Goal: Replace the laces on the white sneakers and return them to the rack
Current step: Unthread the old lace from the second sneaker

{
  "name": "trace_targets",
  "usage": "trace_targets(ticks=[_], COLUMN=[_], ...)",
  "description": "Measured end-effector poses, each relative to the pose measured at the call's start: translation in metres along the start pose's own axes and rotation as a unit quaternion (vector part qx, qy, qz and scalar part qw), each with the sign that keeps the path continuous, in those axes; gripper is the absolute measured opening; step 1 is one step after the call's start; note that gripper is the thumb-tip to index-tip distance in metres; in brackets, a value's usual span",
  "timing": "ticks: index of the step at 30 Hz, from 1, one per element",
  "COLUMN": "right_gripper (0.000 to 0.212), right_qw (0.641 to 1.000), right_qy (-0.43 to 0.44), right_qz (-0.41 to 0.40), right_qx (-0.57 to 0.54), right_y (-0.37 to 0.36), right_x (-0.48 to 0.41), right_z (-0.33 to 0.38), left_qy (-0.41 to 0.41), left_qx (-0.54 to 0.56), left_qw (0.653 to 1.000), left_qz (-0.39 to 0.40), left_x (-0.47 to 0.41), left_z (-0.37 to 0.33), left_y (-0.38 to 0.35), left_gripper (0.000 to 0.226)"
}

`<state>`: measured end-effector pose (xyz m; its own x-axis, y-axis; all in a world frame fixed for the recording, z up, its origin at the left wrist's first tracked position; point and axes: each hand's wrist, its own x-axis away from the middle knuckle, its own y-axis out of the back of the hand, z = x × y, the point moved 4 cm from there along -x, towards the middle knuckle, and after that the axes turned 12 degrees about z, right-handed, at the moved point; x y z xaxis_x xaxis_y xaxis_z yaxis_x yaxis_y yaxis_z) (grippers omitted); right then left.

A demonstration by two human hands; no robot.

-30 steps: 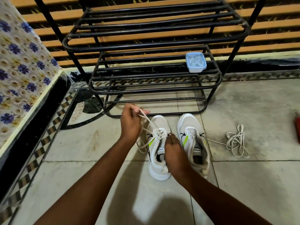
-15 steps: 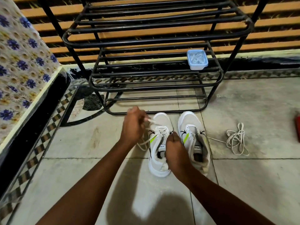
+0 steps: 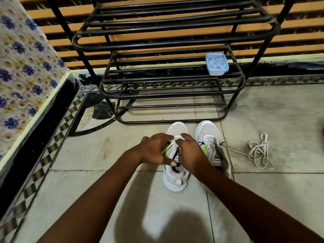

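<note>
Two white sneakers stand side by side on the tiled floor in front of the black metal rack [image 3: 171, 95], toes toward it. My left hand [image 3: 154, 149] and my right hand [image 3: 190, 149] meet over the tongue of the left sneaker [image 3: 175, 181], fingers curled on its white lace [image 3: 168, 149]; a strand runs out under my left palm. The right sneaker [image 3: 210, 132] stands untouched, its lace holes hard to read. A loose coil of white lace [image 3: 259, 153] lies on the floor to its right.
A small blue plastic box [image 3: 217, 64] with white contents sits on the rack's middle shelf at the right. A flower-patterned raised surface with a black edge [image 3: 26, 67] runs along the left. Slatted wood backs the rack. Bare floor tiles spread around the shoes.
My left hand has come down from pulling the lace up and left, and now sits on the left sneaker. My right hand has moved forward to meet it.
</note>
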<state>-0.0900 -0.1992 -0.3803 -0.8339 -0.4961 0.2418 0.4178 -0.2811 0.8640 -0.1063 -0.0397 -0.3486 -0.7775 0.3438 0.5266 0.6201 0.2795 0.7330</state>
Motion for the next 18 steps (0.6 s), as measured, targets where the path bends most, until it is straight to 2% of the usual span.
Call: trace_targets(ticks=[2,5,7,9,11,14,18], right_gripper=[0.042,0.030,0.025,0.017,0.014,0.022,0.039], right_qw=[0.998,0.990,0.988,0.994,0.999,0.996,0.984], right_qy=[-0.008,-0.002,-0.005,0.000,-0.012,-0.024,0.039], right_qz=[0.048,0.053,0.070,0.070,0.049,-0.003,-0.002], right_qx=[0.044,0.128,0.140,0.085,-0.017,-0.087,-0.171], right_y=[0.012,0.019,0.015,0.013,0.026,0.046,0.049], right_x=[-0.006,-0.009,-0.016,-0.024,-0.024,-0.019,-0.011], right_z=[0.005,0.013,0.011,0.003,-0.004,-0.017,-0.017], left_qy=[0.032,0.051,0.058,0.064,0.066,0.064,0.064], left_qx=[-0.082,-0.113,-0.110,-0.095,-0.086,-0.081,-0.087], left_qw=[0.996,0.991,0.991,0.992,0.993,0.994,0.993], left_qz=[0.026,0.045,0.051,0.049,0.046,0.045,0.045], left_x=[-0.007,-0.014,-0.013,-0.012,-0.010,-0.006,-0.004], left_z=[-0.002,-0.004,-0.008,-0.009,-0.011,-0.015,-0.023], left_y=[-0.004,-0.002,0.002,0.004,0.003,0.001,0.004], left_gripper=[0.116,0.124,0.123,0.123,0.124,0.120,0.113])
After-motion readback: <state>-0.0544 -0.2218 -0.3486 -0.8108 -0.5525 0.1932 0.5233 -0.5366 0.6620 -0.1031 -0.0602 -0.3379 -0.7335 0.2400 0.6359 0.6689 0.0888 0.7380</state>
